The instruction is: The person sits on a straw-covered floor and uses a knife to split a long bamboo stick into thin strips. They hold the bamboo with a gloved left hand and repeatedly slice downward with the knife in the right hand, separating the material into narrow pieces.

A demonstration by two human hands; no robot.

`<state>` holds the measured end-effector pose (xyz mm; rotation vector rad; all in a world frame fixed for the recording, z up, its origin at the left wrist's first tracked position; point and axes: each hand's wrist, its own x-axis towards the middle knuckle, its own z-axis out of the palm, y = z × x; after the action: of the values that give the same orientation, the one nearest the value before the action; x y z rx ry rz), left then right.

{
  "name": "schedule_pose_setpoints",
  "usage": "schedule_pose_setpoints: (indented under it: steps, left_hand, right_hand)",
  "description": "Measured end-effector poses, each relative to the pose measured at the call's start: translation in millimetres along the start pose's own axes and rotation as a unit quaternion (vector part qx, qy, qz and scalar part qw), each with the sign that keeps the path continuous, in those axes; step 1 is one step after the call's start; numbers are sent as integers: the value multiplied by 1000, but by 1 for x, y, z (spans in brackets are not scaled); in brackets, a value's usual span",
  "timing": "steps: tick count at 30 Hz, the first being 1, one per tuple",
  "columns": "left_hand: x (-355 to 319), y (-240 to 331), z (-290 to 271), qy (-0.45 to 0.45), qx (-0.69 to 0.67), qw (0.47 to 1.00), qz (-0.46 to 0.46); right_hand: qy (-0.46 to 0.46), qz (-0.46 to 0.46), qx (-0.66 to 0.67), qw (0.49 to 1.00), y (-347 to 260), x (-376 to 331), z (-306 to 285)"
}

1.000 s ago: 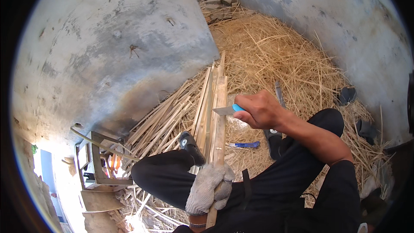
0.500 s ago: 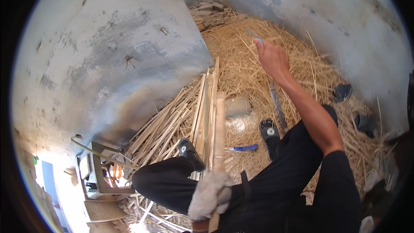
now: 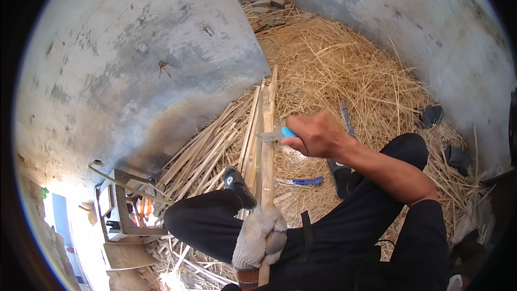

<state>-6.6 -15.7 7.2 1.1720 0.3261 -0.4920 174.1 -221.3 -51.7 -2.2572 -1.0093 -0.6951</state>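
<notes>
A grey knitted glove covers my left hand [image 3: 260, 237], which is closed round the lower part of a long, flat, pale strip of bamboo or wood [image 3: 267, 170]. The strip runs away from me between my feet. My bare right hand [image 3: 319, 136] grips a knife [image 3: 270, 136] by its light-blue handle, and most of the handle is hidden in the fist. Pointing left, the blade lies across the strip's upper half in the picture; whether it touches the strip I cannot tell. A blue box cutter [image 3: 308, 181] lies on the ground between my feet.
Split strips [image 3: 202, 153] are heaped left of the held one. Shavings [image 3: 344, 64] cover the ground ahead, and a long dark blade-like tool [image 3: 346, 114] rests there. Dark shoes [image 3: 431, 115] lie at right. A framed box [image 3: 124, 210] stands at left. Walls [image 3: 177, 37] rise close by.
My right hand has swung the knife down and to the left, from above the shavings to over the strip. My left hand keeps its hold on the strip.
</notes>
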Motion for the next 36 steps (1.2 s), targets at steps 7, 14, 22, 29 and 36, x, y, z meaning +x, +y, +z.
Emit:
schedule_pose_setpoints:
  steps: [7,14,22,29,36]
  left_hand:
    - [9,5,6,39,26,999,-7]
    - [-2,-6,-21,-52,91,995,0]
    - [7,-9,-12,-128,-181,975,24]
    - [1,-11,-6,-178,-242,954,15]
    - [-15,-19,-7,-191,-174,965,-51]
  right_hand:
    - [54,36,-124,990,20,5,17]
    - [62,424,-136,893,124,23,-40]
    - [42,33,80,995,-4,8,-17]
    - [30,47,-11,998,-3,7,-8]
    - [52,410,-211,886,148,1,-27]
